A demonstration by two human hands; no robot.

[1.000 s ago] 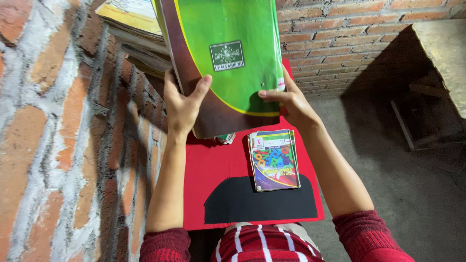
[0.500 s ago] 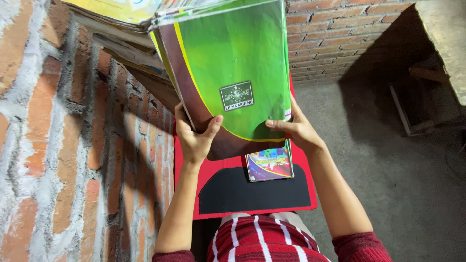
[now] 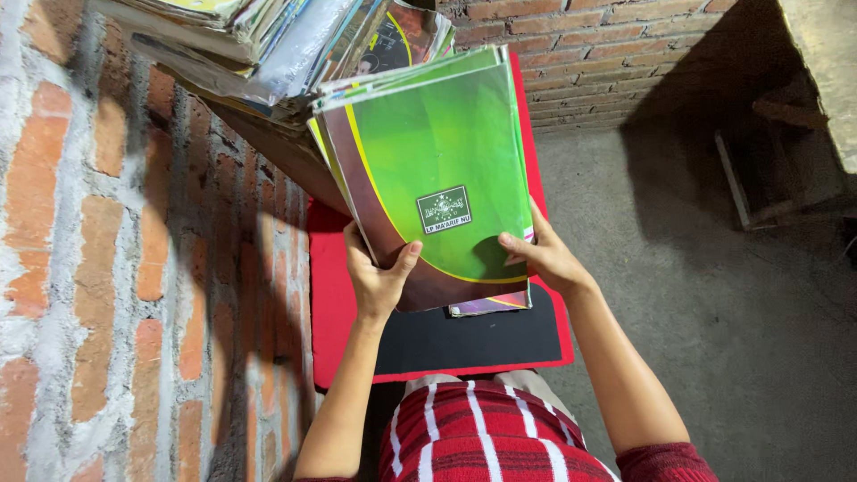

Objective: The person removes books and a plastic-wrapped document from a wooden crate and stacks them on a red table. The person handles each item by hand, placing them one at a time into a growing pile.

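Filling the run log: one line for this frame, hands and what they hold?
left hand: grips green book lower left | right hand: grips lower right | book: tilted, above red mat | shelf stack: behind

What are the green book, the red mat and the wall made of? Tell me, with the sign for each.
Green book: glossy coated paper or card, judging by the sheen and thin stacked page edges. Red mat: looks like matte fabric or foam, no shine; hard to tell which. Wall: rough red brick with grey mortar joints.

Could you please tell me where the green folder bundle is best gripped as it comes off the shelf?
Probably at its two lower corners, from below: the green folder bundle hangs tilted off the shelf, top edge toward the stack, and left hand and right hand clamp there.
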